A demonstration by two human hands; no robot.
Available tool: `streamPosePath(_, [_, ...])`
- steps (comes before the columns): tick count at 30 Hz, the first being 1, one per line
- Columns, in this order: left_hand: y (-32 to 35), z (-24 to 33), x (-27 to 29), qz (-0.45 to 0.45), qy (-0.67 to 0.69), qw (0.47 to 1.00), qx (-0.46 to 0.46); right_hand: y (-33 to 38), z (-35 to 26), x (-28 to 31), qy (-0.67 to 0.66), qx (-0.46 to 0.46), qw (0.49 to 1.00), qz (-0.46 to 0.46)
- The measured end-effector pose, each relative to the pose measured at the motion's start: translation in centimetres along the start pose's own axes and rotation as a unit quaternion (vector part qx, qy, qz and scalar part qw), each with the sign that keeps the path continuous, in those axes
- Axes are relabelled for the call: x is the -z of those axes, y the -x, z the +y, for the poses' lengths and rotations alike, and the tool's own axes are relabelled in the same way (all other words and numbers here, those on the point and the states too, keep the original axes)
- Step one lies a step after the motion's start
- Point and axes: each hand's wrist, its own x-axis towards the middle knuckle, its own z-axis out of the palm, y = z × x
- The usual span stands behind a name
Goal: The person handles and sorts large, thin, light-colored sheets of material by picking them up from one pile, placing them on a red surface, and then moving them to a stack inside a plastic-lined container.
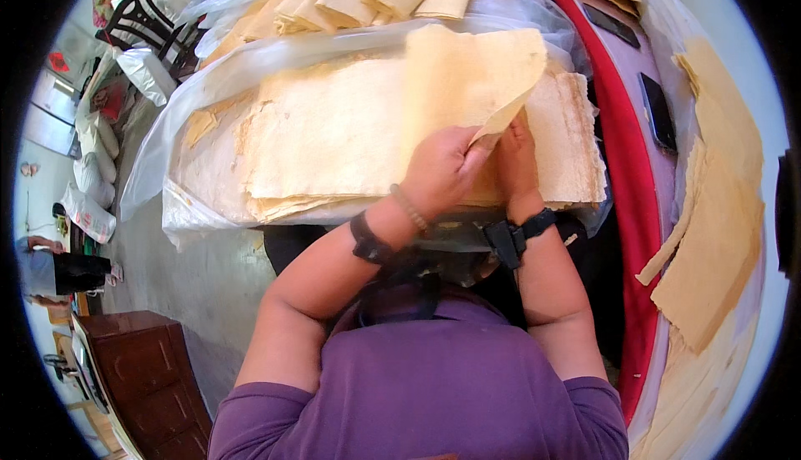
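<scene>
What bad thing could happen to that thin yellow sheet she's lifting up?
The sheet looks very thin, and both hands, left and right, pinch it near one edge, so it might tear. It may also stick to the stack below and drag another sheet up. The ragged stack edges could crumble.

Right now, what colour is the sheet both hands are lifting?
Pale yellowish tan sheet, clearest in the head view.

Two dark phones on table right (screens off), white sacks left
</scene>
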Motion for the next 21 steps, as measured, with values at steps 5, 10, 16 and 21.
streamPosePath(5, [1.1, -2.9, -1.6, -0.013, -0.055, 0.998, -0.017, -1.3, -0.8, 2.1, -0.484, -0.09, 0.87, 0.038])
streamPosePath(10, [0.9, -2.3, -3.0, -0.042, -0.146, 0.985, -0.079, -2.4, 0.6, 2.9, -0.505, -0.152, 0.847, 0.073])
streamPosePath(16, [-1.6, -1.5, 2.1, -0.012, -0.163, 0.969, -0.185, -2.5, 0.8, 3.7, -0.454, -0.265, 0.842, 0.118])
streamPosePath(21, [-3.5, -6.3, 3.5, -0.084, -0.348, 0.934, -0.017, -2.8, 1.5, 4.7, -0.421, -0.31, 0.844, 0.123])
